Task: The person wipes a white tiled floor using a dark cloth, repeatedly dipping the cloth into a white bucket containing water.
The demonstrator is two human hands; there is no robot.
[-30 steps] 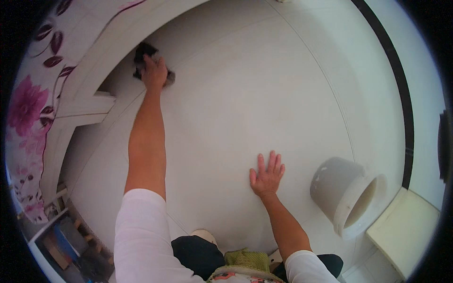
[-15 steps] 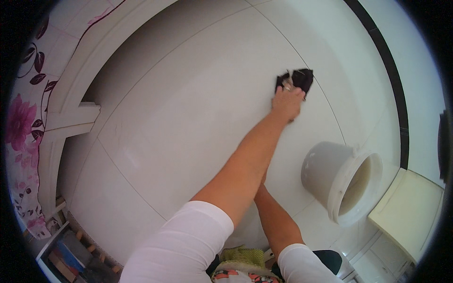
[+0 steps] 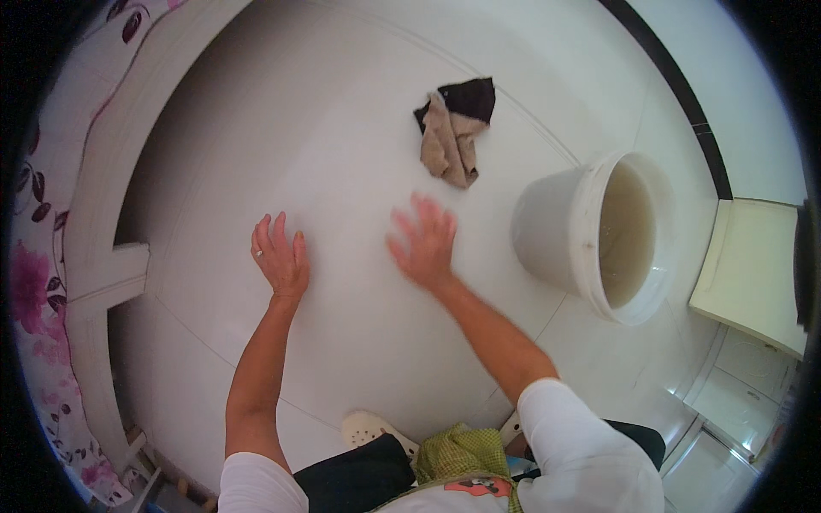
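A crumpled cloth (image 3: 453,137), tan in front and dark brown to black behind, lies on the pale tiled floor (image 3: 342,154). Just nearer to me than the cloth is my right hand (image 3: 423,244), apart from it, fingers spread and a little blurred. My left hand (image 3: 280,256) hovers over the tiles farther left, its fingers parted and holding nothing; a ring shows on one finger. To the right of my right hand stands a whitish plastic bucket (image 3: 552,231) with cloudy, brownish water inside.
A white furniture frame (image 3: 94,231) with a floral curtain (image 3: 34,291) runs along the left. Cream panels (image 3: 753,274) and a wall with a dark skirting strip (image 3: 684,85) bound the right. A cream perforated clog (image 3: 372,430) shows at my feet.
My left hand has let go of the cloth and drawn back to the left. My right hand has come into view, open. The cloth now lies loose, and the whole view has shifted.
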